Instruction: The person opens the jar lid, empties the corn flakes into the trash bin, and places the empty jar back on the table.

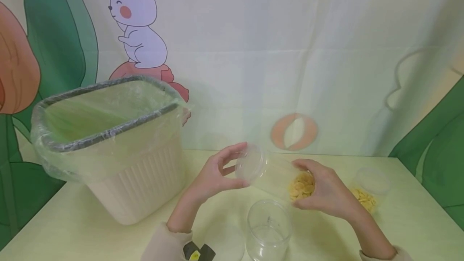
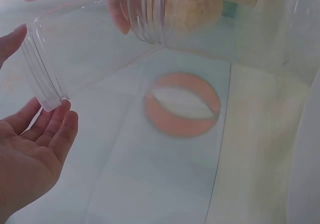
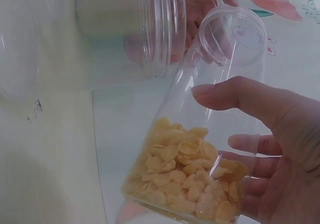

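Observation:
Both hands hold one clear plastic jar (image 1: 273, 172), tilted well over on its side above the table. Yellow corn flakes (image 3: 185, 174) are heaped at its base end. My right hand (image 1: 328, 190) grips that end, thumb on one side and fingers on the other. At the mouth end, my left hand (image 1: 214, 174) holds the rim between thumb and fingers. The mouth is uncovered in the right wrist view. Below the held jar, a second clear jar (image 1: 269, 224) stands upright without a lid, nothing visible inside.
A pale ribbed bin (image 1: 145, 180) with a clear liner stands at the left. Another clear container of corn flakes (image 1: 364, 200) is at the right. A pale round lid (image 1: 224, 241) lies left of the upright jar. A printed cloth (image 1: 232, 71) hangs behind the table.

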A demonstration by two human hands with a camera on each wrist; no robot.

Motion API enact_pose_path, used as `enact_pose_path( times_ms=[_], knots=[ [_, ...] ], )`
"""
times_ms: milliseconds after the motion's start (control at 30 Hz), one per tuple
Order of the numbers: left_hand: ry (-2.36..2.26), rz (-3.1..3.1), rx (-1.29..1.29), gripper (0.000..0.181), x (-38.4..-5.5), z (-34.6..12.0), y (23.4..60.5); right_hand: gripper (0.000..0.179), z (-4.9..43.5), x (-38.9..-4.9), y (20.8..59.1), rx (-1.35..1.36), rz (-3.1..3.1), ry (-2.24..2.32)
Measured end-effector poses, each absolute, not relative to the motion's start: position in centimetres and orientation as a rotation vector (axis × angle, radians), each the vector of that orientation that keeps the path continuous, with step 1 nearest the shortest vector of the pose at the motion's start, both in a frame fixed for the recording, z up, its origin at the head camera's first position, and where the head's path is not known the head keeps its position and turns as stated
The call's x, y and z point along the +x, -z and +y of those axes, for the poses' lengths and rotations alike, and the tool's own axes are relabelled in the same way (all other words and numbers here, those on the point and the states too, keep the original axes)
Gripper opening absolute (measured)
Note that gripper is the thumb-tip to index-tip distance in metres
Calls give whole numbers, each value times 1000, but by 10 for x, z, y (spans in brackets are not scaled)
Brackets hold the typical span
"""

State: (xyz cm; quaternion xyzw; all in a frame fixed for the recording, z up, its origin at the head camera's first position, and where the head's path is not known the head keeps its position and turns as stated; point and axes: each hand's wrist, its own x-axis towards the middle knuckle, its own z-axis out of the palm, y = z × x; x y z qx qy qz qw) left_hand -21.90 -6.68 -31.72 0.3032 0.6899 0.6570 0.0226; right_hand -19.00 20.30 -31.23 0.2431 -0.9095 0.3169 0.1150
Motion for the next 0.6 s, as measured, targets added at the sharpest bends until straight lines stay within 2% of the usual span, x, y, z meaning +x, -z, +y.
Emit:
enact_pose_path(
  times_ms=[267,600],
  knots=[
    [-2052,2208,796,66,-220,-60,321,76,203,-191,313,692,-2685,-924],
    [-1984,2092,958,83,-220,-69,320,76,203,-188,312,697,-2676,-931]
  ],
)
